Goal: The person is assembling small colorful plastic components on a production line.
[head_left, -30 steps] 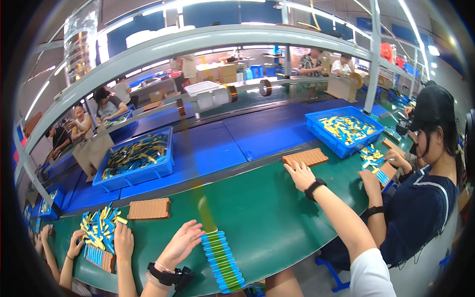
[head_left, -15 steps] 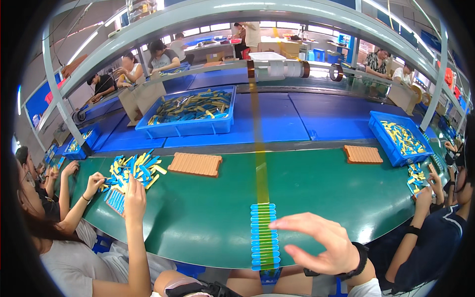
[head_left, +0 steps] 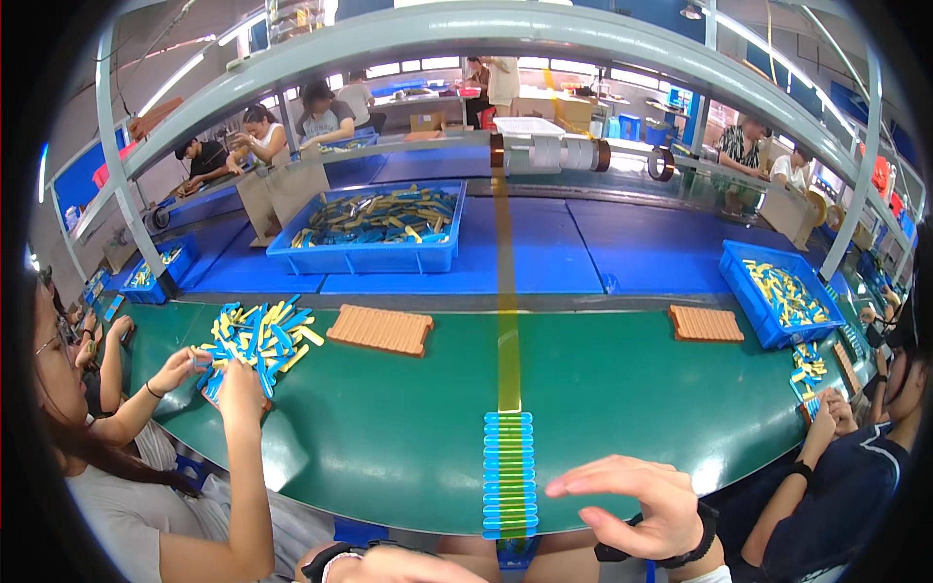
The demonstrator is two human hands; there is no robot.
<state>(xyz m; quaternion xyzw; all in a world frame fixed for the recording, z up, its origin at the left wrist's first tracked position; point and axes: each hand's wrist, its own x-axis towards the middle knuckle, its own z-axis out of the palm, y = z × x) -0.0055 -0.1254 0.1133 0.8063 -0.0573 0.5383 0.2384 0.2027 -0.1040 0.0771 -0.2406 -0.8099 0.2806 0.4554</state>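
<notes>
Right hand: the right hand was held flat and spread just right of the row of blue strips, fingers apart, thumb tucked below, nothing gripped; a dark band was worn at the wrist.
Left hand: only the top of the left hand was seen at the lower edge, with a dark strap on the wrist; whether its fingers were apart or closed could not be told.
Strips: the blue strips were laid side by side in a neat column near the front edge of the green tabletop, bound down the middle by a band of yellow tape.
Tape: the tape was stretched straight away from the strips to a roll on the far rack.
Care judged needed: the strips would best be pressed down evenly from above, so that the row was not skewed and the tape stayed centred and taut.
Farther out: an orange ridged tray was set to the left, another to the right, and a blue bin of parts behind.
Neighbours: other people were seated on both sides, a pile of yellow and blue pieces being sorted by the one on the left.
</notes>
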